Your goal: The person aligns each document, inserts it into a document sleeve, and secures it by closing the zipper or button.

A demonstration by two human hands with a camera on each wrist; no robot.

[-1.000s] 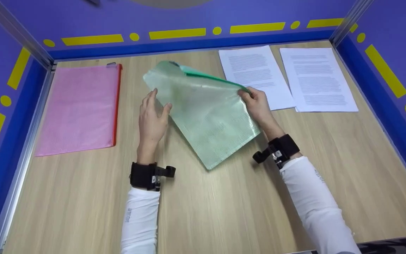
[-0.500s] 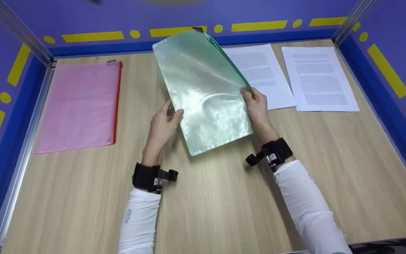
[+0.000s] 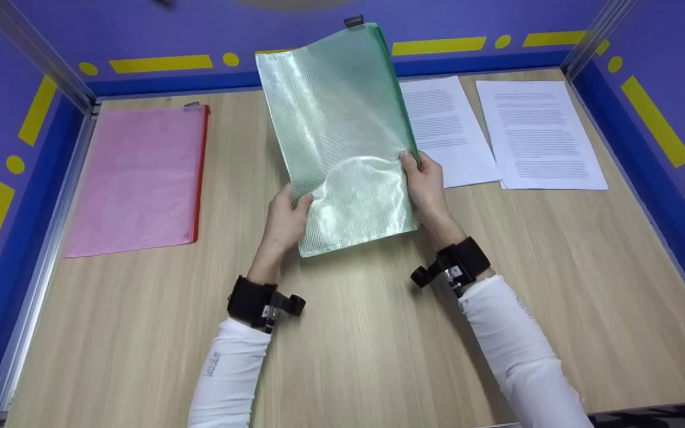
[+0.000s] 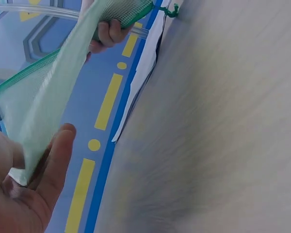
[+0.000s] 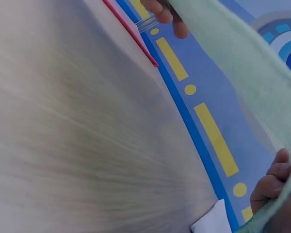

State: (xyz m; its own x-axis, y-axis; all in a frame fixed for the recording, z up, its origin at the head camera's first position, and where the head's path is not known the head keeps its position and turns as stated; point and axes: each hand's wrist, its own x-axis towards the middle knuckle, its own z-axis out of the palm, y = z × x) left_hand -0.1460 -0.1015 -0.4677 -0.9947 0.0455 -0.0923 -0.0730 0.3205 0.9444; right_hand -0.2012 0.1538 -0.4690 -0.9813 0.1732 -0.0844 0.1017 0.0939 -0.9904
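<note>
A pale green mesh folder (image 3: 348,119) with a darker green edge on its right is held up above the table, tilted. The left hand (image 3: 286,220) pinches its left edge low down, thumb on the front; in the left wrist view that hand (image 4: 34,184) has the folder (image 4: 53,92) between thumb and fingers. The right hand (image 3: 427,184) grips the green right edge, thumb in front. In the right wrist view the right hand's (image 5: 276,189) fingers curl behind the folder (image 5: 247,63). A dark tab (image 3: 354,22) stands at the folder's top.
On the table (image 3: 354,356), a pink folder (image 3: 137,178) with a red edge lies at the left. Two printed paper stacks lie at the back right, one (image 3: 437,131) partly behind the green folder, the other (image 3: 541,137) beside it. Blue-purple walls (image 3: 170,35) enclose three sides.
The green folder has swung up from a slanted, folded position to a more upright, spread one. My left hand has moved right and taken hold of its left edge; the right hand keeps its grip, slightly lower.
</note>
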